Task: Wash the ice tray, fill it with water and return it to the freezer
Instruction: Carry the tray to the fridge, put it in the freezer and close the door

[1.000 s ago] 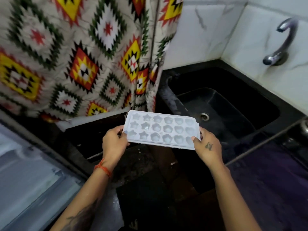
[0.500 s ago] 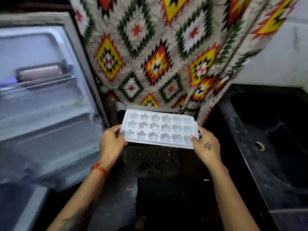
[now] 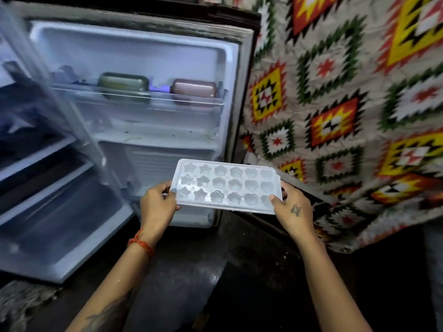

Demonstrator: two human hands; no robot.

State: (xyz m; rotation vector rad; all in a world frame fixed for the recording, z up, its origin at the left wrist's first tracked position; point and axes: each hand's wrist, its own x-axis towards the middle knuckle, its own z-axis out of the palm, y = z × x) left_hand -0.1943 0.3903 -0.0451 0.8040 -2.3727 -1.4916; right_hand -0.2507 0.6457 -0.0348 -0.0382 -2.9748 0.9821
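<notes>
A white ice tray (image 3: 227,185) with star, flower and heart shaped cups is held level in front of me. My left hand (image 3: 157,206) grips its left short edge and my right hand (image 3: 293,212) grips its right short edge. The cups glisten; I cannot tell how much water they hold. Behind the tray stands the open fridge (image 3: 134,56), its white inner compartment facing me. The tray hangs just in front of the compartment's lower right part.
A green box (image 3: 123,86) and a pink box (image 3: 194,91) sit on a clear shelf inside. The fridge door (image 3: 48,188) swings open at left. A patterned curtain (image 3: 347,104) hangs at right. The floor below is dark and wet.
My view has swung left from the black sink to the open fridge. Both hands have carried the tray along, keeping the same grip on its ends.
</notes>
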